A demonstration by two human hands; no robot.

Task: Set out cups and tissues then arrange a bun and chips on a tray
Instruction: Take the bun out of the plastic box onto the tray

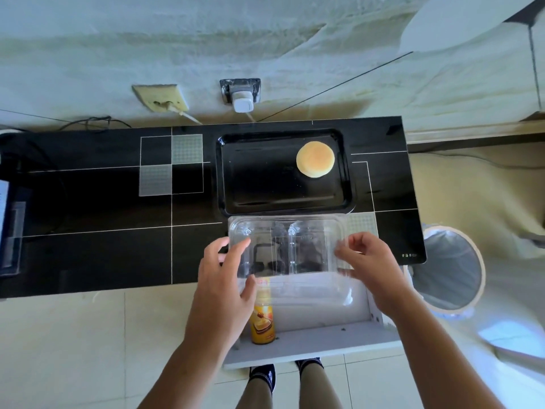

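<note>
Hands hold a clear plastic box (290, 255) between them at the near edge of the black surface (103, 208). The left hand (222, 286) grips the box's left end, thumb under the side and fingers (240, 249) curled over the top. The right hand (370, 267) pinches the right end with bent fingers. The box looks empty, and its long side runs left to right, from one hand to the other. It sticks out past the near edge of the surface, over an open drawer (318, 340).

The bun (315, 159) is already on the black tray (233, 172), near the tray's far right corner. The tray sits just behind the box, away from the person, and the box's far side seems to touch or overlap the tray's near rim.

The chips are likely in the yellow can (263, 323), which stands in the drawer's left side, right below the left hand. So the left hand is much nearer to it. I think the box must be put away first, and then the left hand can reach down for the can.

No cups or tissues can be seen.
</note>
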